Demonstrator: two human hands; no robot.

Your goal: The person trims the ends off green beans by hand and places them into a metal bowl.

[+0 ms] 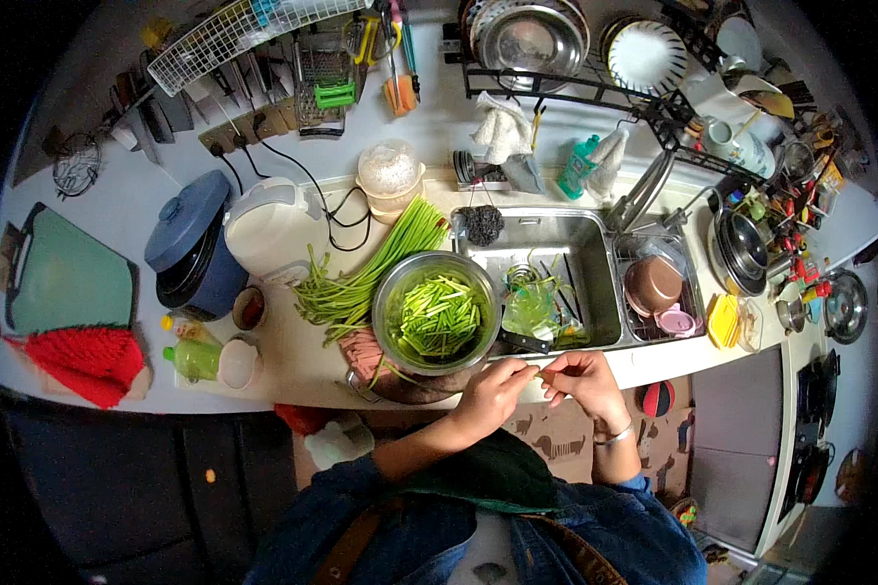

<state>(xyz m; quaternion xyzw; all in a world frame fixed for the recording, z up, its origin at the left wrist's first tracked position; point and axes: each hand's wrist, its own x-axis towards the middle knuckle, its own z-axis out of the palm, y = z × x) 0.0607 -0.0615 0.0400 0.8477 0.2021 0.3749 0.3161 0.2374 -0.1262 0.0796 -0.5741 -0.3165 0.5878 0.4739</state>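
My left hand (492,395) and my right hand (584,384) meet at the fingertips in front of the sink's near edge. A small green piece of stem (539,373) is pinched between them. To the left, a metal bowl (385,344) holds cut green stems (439,314). A bundle of long green stems (380,270) lies behind and left of this bowl. Sliced pink meat (366,351) lies at the bowl's left side, on a round board (410,389) partly hidden under the bowl. A knife with a black handle (527,342) lies at the sink's near edge, its blade mostly hidden.
The steel sink (607,292) holds a green plastic bag (530,311) and scraps. Its right basin contains a brown pot (653,285). A white appliance (274,230), blue cooker (197,256), green bottle (194,360) and red cloth (88,362) stand or lie leftward. A black rack (556,91) hangs above.
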